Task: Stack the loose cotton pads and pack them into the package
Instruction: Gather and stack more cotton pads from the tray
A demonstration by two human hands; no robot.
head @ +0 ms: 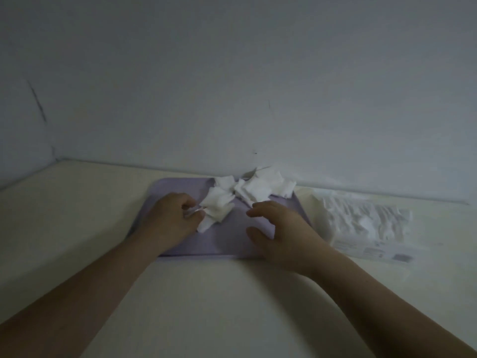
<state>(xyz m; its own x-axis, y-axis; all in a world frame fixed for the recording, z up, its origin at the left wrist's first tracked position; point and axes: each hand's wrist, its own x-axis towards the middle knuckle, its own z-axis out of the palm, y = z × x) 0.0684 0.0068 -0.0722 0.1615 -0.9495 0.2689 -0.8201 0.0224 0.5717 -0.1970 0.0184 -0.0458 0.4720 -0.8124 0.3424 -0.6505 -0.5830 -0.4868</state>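
Note:
Several loose white cotton pads [258, 188] lie scattered over the far part of a lilac tray [227, 241]. A smaller bunch of pads [215, 209] lies left of the middle, and my left hand [171, 219] pinches its left edge between thumb and curled fingers. My right hand [280, 233] hovers over the tray's right half with fingers spread and loosely bent, holding nothing, just short of the larger heap. The crinkled clear plastic package [366, 223] lies flat on the table to the right of the tray.
The tray sits on a pale cream table [206, 306] that meets a white wall [232, 73] right behind the pads. A side wall closes off the far left corner.

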